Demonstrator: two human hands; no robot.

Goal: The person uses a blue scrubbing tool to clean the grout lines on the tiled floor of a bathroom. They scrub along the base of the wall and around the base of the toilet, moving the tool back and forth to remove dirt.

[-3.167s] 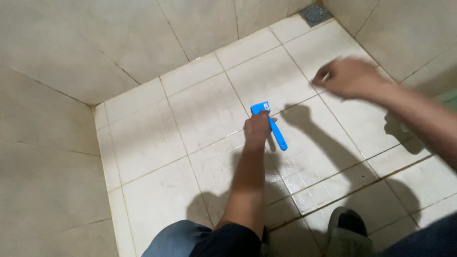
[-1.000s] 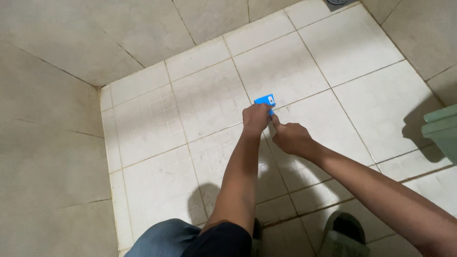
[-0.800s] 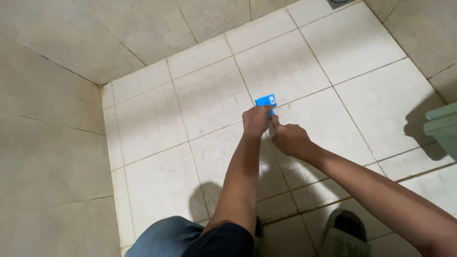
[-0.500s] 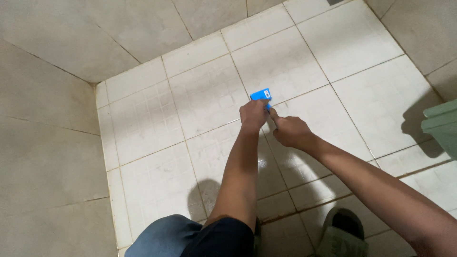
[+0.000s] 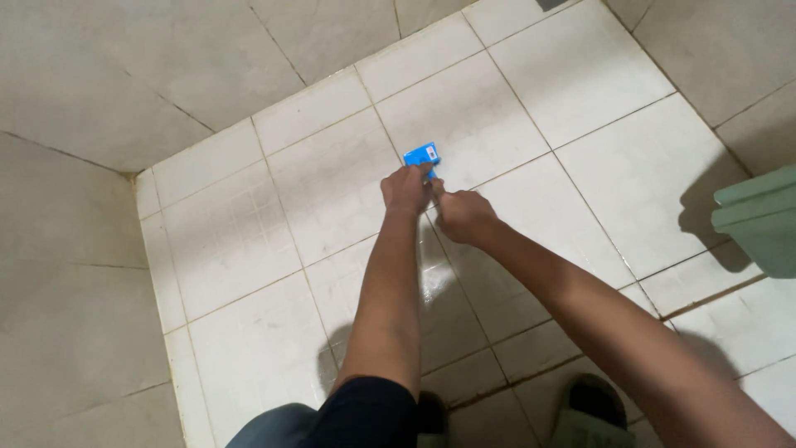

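Head view looking down at a tiled floor (image 5: 514, 108) in a corner where two walls meet. Both arms are stretched out and the hands are right together over the same spot. The left hand (image 5: 405, 189) is curled around a blue scraper (image 5: 422, 156); only its flat blue head pokes out past the fingers on the far side, resting on the white tile, and the handle is hidden inside the grip. The right hand (image 5: 463, 217) is just beside it on the right, touching or nearly touching the left one, fingers bunched up; can't tell if it's actually gripping the handle or only pressing against it. The tile just near of the hands looks wet and shiny. A green plastic container (image 5: 759, 220) sits at the right edge, well apart from the hands. At the bottom there's a dark sandal (image 5: 590, 406).
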